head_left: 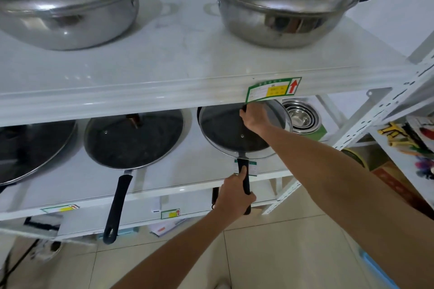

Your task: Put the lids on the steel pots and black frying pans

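Two steel pots [58,4] [281,7] stand lidded on the upper shelf. On the lower shelf, a black frying pan [225,131] sits at the right with a glass lid [277,148] over it, shifted slightly right. My right hand [254,117] is closed on the lid's knob. My left hand [234,197] grips the pan's black handle [244,171] at the shelf's front edge. A second black frying pan [133,138] in the middle wears a glass lid. A third dark pan [30,148] at the far left is partly cut off.
The white upper shelf [164,91] overhangs the lower shelf closely, leaving little height above the pans. Stacked steel bowls [301,117] sit right of the held pan. The middle pan's handle [117,206] juts past the lower shelf edge. A white perforated upright [375,112] stands at right.
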`<state>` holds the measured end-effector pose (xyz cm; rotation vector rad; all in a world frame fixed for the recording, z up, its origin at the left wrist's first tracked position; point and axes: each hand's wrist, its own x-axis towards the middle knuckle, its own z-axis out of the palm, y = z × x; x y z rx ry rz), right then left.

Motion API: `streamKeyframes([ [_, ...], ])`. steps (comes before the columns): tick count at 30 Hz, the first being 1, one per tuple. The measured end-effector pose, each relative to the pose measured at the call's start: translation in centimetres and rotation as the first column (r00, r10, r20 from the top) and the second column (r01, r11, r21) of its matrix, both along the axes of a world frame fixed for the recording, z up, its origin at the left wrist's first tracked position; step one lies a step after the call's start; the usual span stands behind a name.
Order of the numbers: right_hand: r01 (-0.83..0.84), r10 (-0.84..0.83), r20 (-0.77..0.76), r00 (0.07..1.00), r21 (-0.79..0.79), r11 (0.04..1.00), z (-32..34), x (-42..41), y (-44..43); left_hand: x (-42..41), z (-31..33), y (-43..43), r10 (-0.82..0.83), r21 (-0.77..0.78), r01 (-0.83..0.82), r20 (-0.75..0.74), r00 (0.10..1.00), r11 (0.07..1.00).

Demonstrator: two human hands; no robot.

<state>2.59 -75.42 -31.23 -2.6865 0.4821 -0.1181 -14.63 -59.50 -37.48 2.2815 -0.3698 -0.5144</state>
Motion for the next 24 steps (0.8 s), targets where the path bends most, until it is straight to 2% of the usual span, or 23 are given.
streamKeyframes([
  [5,0.044,-0.046,0.016,0.999,0.126,0.991,-0.2,1.6,0.8,0.2,-0.6,-0.2,-0.006,0.014,0.006,0.008,1.0,1.0],
  [18,-0.005,0.02,-0.098,0.995,0.152,0.988,0.0,1.9,0.7,0.2,-0.5,-0.4,-0.033,0.069,0.031,0.032,0.999,0.997],
  [24,0.022,-0.007,-0.19,0.982,0.081,0.996,1.8,-1.4,2.1,-0.4,0.8,-1.3,-0.012,0.089,0.009,0.034,0.999,0.996],
])
